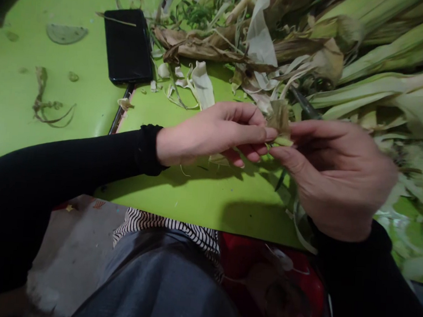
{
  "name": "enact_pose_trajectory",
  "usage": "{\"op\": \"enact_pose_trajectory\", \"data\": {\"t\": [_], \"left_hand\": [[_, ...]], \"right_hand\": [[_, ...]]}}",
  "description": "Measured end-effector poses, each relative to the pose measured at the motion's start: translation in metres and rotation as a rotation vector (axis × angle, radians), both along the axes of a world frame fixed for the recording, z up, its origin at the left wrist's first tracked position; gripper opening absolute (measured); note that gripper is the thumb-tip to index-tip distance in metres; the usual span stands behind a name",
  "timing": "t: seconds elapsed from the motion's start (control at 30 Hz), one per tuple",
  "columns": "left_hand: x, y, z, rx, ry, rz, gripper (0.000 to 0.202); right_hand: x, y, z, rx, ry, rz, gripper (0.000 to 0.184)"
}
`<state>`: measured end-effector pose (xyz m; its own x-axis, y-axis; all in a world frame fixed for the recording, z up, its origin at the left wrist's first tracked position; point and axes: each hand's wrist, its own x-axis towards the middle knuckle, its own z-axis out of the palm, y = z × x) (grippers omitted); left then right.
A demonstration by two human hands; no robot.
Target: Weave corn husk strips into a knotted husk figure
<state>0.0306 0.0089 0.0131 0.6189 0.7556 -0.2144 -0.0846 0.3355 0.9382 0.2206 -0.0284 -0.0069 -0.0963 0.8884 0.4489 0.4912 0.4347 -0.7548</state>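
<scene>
Over the green tabletop (194, 200), my left hand (216, 127) and my right hand (343, 171) meet, fingertips almost touching. Both pinch a small folded piece of corn husk (280, 117), brownish above and pale green below. The thumb and forefinger of each hand are closed on it. Just behind my right fingers, a dark rod-shaped thing (304, 103) lies partly covered by husks. My left hand's lower fingers curl beneath the piece, and what they touch there is hard to make out.
A pile of dry and green husks (389, 59) covers the back right. Loose husk strips (203, 84) lie behind my left hand. A black phone (128, 46) rests at the back left, with a dark stick-like thing (121, 110) below it. Scraps (43, 100) dot the left side.
</scene>
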Motion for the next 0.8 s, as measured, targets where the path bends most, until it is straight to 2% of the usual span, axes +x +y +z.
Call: {"op": "enact_pose_trajectory", "data": {"t": [0.1, 0.17, 0.3, 0.47, 0.7, 0.8], "left_hand": [[0.0007, 0.0010, 0.0006, -0.066, -0.002, -0.015, 0.022], [0.0009, 0.0007, 0.0010, -0.049, 0.002, 0.000, 0.018], [0.0008, -0.0004, 0.0015, 0.035, -0.010, 0.054, 0.014], [0.0026, -0.0012, -0.0004, 0.118, -0.011, 0.043, 0.015], [0.0064, -0.0041, -0.0057, 0.363, 0.053, 0.163, 0.022], [0.0059, -0.0037, -0.0056, 0.375, 0.069, 0.144, 0.021]], "right_hand": [[0.0013, 0.0001, -0.0012, -0.011, -0.035, -0.036, 0.022], [0.0008, 0.0001, -0.0014, -0.014, -0.027, -0.062, 0.017], [-0.0021, 0.0001, -0.0004, -0.034, 0.032, -0.061, 0.012], [-0.0030, 0.0010, -0.0006, -0.046, 0.076, -0.088, 0.007], [-0.0023, 0.0019, -0.0034, -0.045, 0.056, -0.116, 0.005], [-0.0028, 0.0011, -0.0025, -0.064, 0.062, -0.094, 0.004]]}}
